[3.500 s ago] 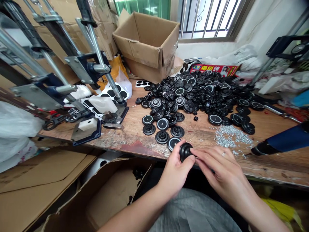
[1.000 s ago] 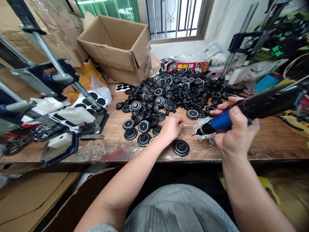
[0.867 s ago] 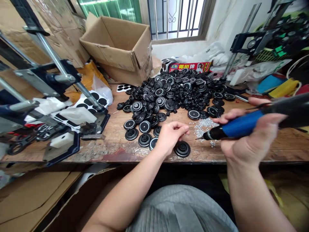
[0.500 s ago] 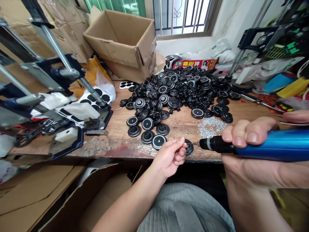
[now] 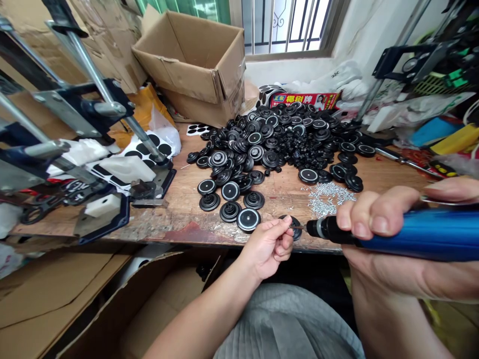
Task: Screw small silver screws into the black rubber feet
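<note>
My right hand (image 5: pixel 389 224) is wrapped round a blue electric screwdriver (image 5: pixel 430 234) with a black nose, held level and pointing left. Its thin bit (image 5: pixel 299 227) reaches to the fingertips of my left hand (image 5: pixel 270 245). Thumb and forefinger of that hand are pinched together at the bit's tip; whatever sits between them is too small and hidden to name. Just behind the bit, a black round disc (image 5: pixel 295 233) lies at the table's front edge, partly covered. Beyond the screwdriver's nose is a heap of small silver screws (image 5: pixel 329 198).
A big pile of black stepped discs (image 5: pixel 254 139) fills the table's middle, with several loose ones in front. An open cardboard box (image 5: pixel 187 65) stands behind. Metal hand presses (image 5: pixel 112 107) flank both sides. Another open carton (image 5: pixel 168 294) is below the table edge.
The screwdriver has shifted slightly left and its rear end has dropped a little. My left hand keeps its pinch at the bit, almost in the same place. The view has tilted slightly.
</note>
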The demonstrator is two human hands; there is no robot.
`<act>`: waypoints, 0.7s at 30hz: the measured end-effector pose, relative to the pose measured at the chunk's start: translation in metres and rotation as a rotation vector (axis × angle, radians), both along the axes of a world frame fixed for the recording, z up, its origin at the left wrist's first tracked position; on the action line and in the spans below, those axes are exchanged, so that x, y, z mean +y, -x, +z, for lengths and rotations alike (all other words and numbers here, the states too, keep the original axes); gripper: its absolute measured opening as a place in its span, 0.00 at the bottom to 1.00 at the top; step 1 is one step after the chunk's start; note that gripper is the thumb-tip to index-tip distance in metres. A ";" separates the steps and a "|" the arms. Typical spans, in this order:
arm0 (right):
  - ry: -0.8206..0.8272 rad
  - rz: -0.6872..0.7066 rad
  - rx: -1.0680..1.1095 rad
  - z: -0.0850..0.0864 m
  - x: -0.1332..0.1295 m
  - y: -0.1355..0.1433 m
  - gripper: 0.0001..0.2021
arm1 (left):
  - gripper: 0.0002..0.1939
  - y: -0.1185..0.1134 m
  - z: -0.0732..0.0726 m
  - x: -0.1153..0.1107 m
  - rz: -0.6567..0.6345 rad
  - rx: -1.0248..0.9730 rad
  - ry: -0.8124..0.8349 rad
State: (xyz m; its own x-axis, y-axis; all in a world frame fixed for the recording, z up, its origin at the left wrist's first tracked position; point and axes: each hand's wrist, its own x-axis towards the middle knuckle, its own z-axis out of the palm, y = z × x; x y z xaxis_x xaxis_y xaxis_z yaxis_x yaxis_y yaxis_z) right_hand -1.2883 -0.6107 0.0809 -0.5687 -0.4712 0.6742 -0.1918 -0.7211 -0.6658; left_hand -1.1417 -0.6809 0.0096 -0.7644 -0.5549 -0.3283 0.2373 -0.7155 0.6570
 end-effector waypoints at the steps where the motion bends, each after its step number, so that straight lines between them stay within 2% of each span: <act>1: 0.053 0.105 -0.008 0.000 0.000 0.001 0.20 | 0.21 0.000 -0.001 0.000 -0.013 0.000 0.001; 3: 0.105 0.266 -0.015 -0.001 0.001 0.002 0.16 | 0.22 0.001 -0.003 -0.001 -0.053 -0.012 -0.004; 5: 0.100 0.304 -0.003 -0.001 0.001 0.003 0.13 | 0.24 0.001 -0.004 -0.001 -0.093 -0.043 0.003; 7: 0.098 0.299 -0.005 -0.001 0.000 0.005 0.15 | 0.27 0.000 -0.005 -0.001 -0.090 -0.117 0.086; 10: 0.129 0.243 -0.013 0.000 -0.007 0.007 0.22 | 0.30 -0.004 -0.008 0.001 0.046 -0.345 0.440; 14: 0.041 0.241 -0.086 -0.001 -0.024 0.005 0.28 | 0.15 -0.007 -0.018 -0.001 0.269 -0.640 1.029; 16: -0.041 0.265 -0.135 -0.005 -0.033 0.001 0.29 | 0.15 -0.003 -0.024 -0.004 0.325 -0.688 1.274; 18: -0.089 0.295 -0.142 -0.011 -0.041 -0.002 0.30 | 0.17 0.003 -0.031 -0.008 0.323 -0.671 1.431; 21: -0.116 0.333 -0.128 -0.019 -0.050 -0.005 0.28 | 0.12 0.010 -0.040 -0.014 0.286 -0.627 1.488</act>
State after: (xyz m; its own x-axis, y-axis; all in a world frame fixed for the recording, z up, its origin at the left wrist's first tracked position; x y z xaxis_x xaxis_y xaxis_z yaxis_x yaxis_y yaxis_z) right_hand -1.2837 -0.6607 0.0622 -0.4474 -0.7139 0.5387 0.1308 -0.6481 -0.7503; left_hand -1.1518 -0.6951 -0.0302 -0.5484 -0.7388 0.3917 -0.3099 0.6146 0.7254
